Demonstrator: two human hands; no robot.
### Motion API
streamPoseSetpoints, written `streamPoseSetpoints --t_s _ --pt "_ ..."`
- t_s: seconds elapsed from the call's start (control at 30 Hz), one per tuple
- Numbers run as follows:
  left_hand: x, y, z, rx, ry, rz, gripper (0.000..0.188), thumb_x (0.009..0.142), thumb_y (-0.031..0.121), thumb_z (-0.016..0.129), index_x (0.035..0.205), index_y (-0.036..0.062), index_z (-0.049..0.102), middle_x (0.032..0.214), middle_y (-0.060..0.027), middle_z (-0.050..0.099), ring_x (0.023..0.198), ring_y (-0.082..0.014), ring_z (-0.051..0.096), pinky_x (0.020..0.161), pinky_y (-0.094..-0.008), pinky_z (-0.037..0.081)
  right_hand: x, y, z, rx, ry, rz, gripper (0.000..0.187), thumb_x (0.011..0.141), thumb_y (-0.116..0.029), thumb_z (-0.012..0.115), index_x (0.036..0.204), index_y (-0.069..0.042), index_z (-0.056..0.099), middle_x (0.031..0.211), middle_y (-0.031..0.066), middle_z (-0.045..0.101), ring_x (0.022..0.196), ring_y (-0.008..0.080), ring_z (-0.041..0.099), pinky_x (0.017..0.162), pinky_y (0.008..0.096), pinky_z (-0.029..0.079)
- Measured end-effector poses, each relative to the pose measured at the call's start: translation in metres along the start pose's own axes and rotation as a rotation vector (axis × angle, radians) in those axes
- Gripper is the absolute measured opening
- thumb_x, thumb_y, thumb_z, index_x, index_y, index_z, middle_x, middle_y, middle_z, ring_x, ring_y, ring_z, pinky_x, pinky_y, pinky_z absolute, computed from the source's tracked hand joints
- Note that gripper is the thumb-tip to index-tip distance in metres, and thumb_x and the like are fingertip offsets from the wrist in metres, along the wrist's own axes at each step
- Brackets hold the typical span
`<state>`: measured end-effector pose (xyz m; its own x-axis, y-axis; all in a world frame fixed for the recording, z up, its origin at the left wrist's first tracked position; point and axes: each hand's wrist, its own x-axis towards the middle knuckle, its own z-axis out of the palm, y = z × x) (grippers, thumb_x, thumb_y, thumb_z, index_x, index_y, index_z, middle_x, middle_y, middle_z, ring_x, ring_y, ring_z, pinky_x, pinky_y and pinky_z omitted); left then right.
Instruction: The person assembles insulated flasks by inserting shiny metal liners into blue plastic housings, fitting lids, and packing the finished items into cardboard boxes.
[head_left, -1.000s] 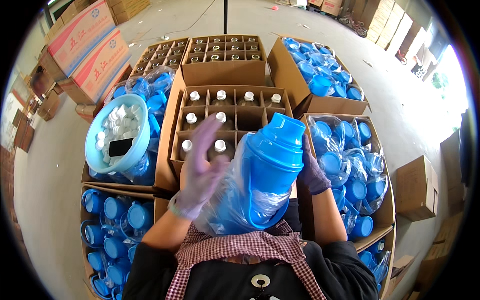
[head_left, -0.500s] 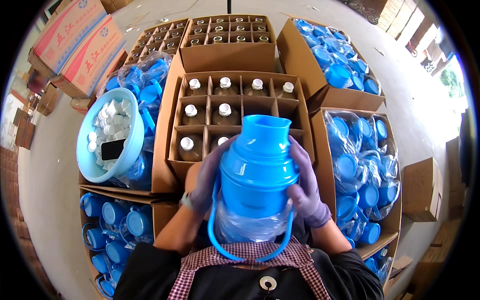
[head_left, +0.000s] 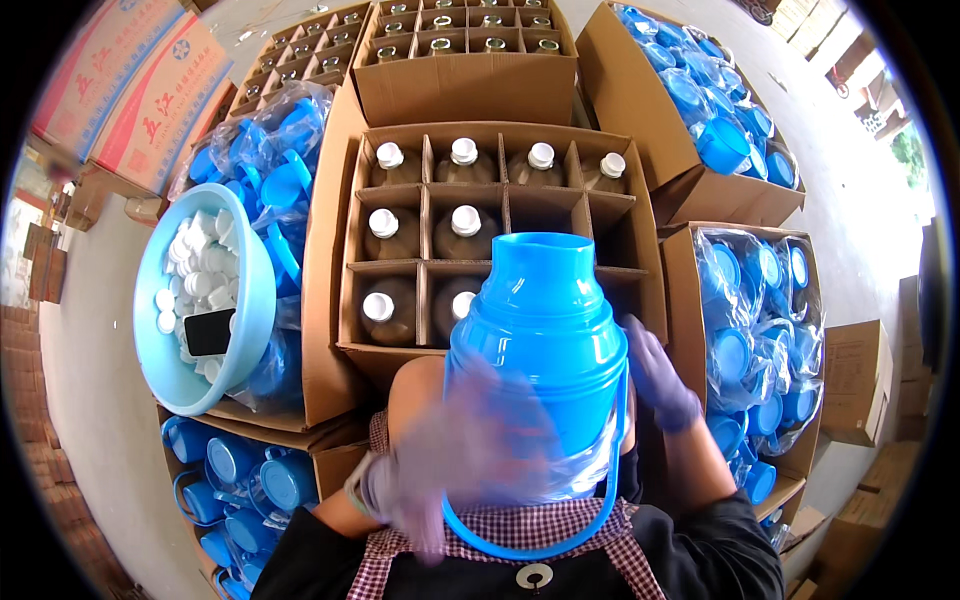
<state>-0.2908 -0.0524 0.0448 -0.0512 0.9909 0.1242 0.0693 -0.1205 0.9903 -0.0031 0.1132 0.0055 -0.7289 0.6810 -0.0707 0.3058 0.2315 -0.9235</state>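
A blue plastic thermos flask casing [head_left: 545, 335] stands upright in front of my body, its narrow neck upward. Clear plastic film [head_left: 580, 475] wraps its lower part, and its blue carrying handle [head_left: 617, 480] hangs down toward me. My gloved left hand [head_left: 455, 445] is smeared by motion in front of the casing's lower left side; its fingers cannot be made out. To the right of the casing, my gloved right hand [head_left: 662, 378] has its fingers stretched out; whether it touches the casing I cannot tell.
Ahead stands a divided carton [head_left: 500, 131] holding white-capped glass liners. A light-blue basin [head_left: 150, 320] with white caps and a black phone [head_left: 209, 332] sits at left. Cartons of blue flask parts [head_left: 735, 355] flank both sides; further divided cartons [head_left: 465, 90] stand behind.
My left hand has left the casing's side and swept down across its front. My right hand has loosened its hold and shifted outward. The casing sits slightly further right, its handle swung right.
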Motion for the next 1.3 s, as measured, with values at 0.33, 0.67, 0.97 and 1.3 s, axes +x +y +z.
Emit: streamPoseSetpoints --t_s 0.33,0.67,0.97,1.3 --pt "-0.041 -0.030 0.010 0.005 0.148 -0.276 0.072 0.103 0.044 0.052 0.156 -0.0034 0.038 0.159 -0.0205 0.043 0.150 -0.0313 0.039 0.126 -0.0444 0.023 0.024 -0.001 -0.003 0.180 -0.017 0.145 0.066 0.106 -0.038 0.055 0.153 0.007 0.042 0.156 0.0293 0.044 0.147 0.0417 0.043 0.121 0.0493 0.035" --pt "-0.010 0.008 -0.010 0.231 0.238 0.113 0.063 0.112 0.039 0.024 0.151 -0.0064 0.044 0.163 -0.0236 0.038 0.153 -0.0373 0.033 0.127 -0.0513 0.016 0.011 -0.022 0.010 0.453 0.031 0.161 0.079 0.108 -0.058 0.037 0.160 0.001 0.032 0.162 0.0222 0.039 0.148 0.0359 0.042 0.124 0.0459 0.030" --pt "0.016 0.033 -0.002 0.099 0.395 0.175 0.062 0.108 0.048 0.046 0.140 -0.0034 0.059 0.142 -0.0205 0.061 0.139 -0.0292 0.052 0.118 -0.0450 0.038 0.013 -0.003 0.020 0.687 0.142 0.065 0.081 0.107 -0.062 0.033 0.155 0.003 0.040 0.157 0.0216 0.045 0.146 0.0331 0.043 0.123 0.0450 0.030" --pt "0.098 0.014 -0.075 -0.837 -0.045 0.194 0.074 0.089 0.044 0.080 0.145 0.0033 0.054 0.142 -0.0166 0.061 0.128 -0.0288 0.063 0.107 -0.0443 0.053 0.152 -0.104 0.019 0.579 -0.116 -0.274 0.069 0.105 -0.055 0.047 0.152 -0.004 0.044 0.146 0.0182 0.055 0.133 0.0328 0.057 0.110 0.0484 0.049"
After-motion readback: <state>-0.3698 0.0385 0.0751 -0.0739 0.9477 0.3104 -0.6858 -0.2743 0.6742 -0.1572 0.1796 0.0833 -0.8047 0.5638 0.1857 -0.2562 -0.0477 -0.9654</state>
